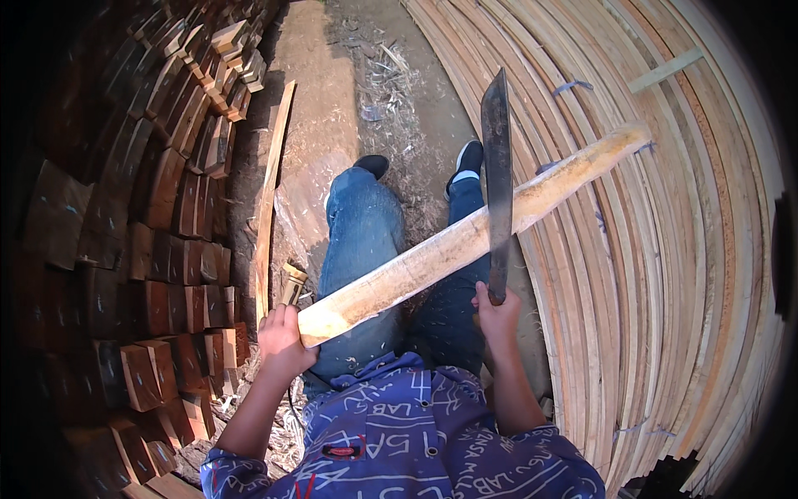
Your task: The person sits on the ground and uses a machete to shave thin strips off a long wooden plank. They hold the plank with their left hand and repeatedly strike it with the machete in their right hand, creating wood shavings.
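Observation:
A long pale wooden board (399, 279) slants across my thighs, its near left end by my left hand and its far end over the stacked strips on the right. My left hand (284, 339) is closed on that near end. In my right hand (499, 316) I grip a machete (497, 158) by its handle. Its dark, broad blade points up and away from me, passing in front of the board and hiding a narrow part of it. Whether the blade touches the board I cannot tell.
Stacked dark timber blocks (166, 291) rise along the left. Long bundled wooden strips (607, 274) fill the right side, tied with blue bands. A thin strip of wood (273, 191) lies left of my legs, near a small brownish object (293, 283). Shavings (391, 83) litter the ground ahead.

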Demonstrator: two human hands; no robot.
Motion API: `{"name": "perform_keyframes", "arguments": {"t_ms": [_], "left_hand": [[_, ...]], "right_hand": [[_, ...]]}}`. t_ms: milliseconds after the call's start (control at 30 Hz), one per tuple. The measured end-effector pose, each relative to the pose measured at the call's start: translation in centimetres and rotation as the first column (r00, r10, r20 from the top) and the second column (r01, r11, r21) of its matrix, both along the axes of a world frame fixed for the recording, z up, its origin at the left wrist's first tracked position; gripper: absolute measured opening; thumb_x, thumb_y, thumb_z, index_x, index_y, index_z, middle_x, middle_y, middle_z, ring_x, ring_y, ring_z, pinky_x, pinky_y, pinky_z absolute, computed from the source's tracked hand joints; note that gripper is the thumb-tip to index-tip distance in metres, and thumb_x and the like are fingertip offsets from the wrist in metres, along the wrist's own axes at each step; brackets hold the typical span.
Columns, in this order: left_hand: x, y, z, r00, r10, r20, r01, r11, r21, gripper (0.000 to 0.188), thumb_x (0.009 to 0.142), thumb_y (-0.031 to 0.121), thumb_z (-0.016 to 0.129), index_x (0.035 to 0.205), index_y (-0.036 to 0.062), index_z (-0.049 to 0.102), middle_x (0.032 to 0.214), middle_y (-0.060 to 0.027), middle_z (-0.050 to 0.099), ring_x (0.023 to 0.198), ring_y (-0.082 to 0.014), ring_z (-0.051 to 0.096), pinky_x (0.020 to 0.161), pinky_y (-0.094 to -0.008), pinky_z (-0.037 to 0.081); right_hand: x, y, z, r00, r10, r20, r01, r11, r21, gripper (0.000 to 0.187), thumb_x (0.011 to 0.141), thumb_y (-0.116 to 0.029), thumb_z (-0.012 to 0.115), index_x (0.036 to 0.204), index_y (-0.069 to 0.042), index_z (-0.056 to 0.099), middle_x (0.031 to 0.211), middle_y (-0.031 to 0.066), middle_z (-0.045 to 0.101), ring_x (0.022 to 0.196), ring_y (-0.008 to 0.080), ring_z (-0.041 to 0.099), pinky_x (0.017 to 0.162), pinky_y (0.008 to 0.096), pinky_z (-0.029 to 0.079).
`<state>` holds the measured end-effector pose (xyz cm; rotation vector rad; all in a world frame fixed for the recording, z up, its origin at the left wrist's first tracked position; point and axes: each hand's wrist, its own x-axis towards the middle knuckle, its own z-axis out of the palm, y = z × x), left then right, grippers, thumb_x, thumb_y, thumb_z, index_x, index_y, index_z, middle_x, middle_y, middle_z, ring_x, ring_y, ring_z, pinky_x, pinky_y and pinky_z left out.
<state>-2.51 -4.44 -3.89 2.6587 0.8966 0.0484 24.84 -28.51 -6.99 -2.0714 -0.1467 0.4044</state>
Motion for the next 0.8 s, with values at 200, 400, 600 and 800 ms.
{"name": "perform_keyframes", "arguments": {"t_ms": [200,400,600,800], "left_hand": [[-0.5,-0.5,-1.3,0.996,0.042,0.084,-0.042,0.999,-0.001,0.036,0.060,0.014,0.073,0.086,0.0032,0.050,0.082,-0.0157,0.053,0.077,-0.0371,0.057,0.068,-0.0454,0.047],[-0.2,-0.8,-2.2,0.993,0.091,0.081,-0.089,0.995,-0.034,0.039,0.061,0.016,0.075,0.086,0.0020,0.050,0.083,-0.0170,0.053,0.076,-0.0388,0.058,0.067,-0.0453,0.048],[-0.1,-1.3,-2.2,0.990,0.127,0.055,-0.121,0.988,-0.098,0.038,0.060,0.015,0.074,0.086,0.0015,0.049,0.084,-0.0173,0.055,0.075,-0.0403,0.059,0.063,-0.0464,0.048],[0.2,-1.9,-1.5,0.984,0.171,0.047,-0.165,0.979,-0.118,0.037,0.058,0.014,0.074,0.082,0.0023,0.049,0.078,-0.0175,0.055,0.072,-0.0405,0.059,0.062,-0.0467,0.047]], "right_hand": [[2.0,0.3,1.8,0.946,0.179,0.271,-0.128,0.972,-0.196,0.023,0.089,-0.015,0.070,0.076,0.001,0.058,0.058,0.0164,0.053,0.049,0.0280,0.052,0.050,0.0349,0.041],[3.1,1.8,3.9,0.907,0.264,0.328,-0.203,0.956,-0.211,0.020,0.087,-0.011,0.069,0.077,0.001,0.057,0.062,0.0196,0.051,0.052,0.0357,0.049,0.051,0.0378,0.041],[3.9,2.1,4.2,0.857,0.315,0.407,-0.216,0.938,-0.272,0.009,0.078,0.000,0.067,0.085,0.000,0.061,0.081,0.0187,0.062,0.073,0.0373,0.063,0.063,0.0422,0.049],[4.3,3.2,4.2,0.712,0.469,0.522,-0.349,0.882,-0.316,0.025,0.070,0.000,0.069,0.094,-0.003,0.063,0.097,0.0137,0.067,0.085,0.0339,0.066,0.074,0.0407,0.054]]}}
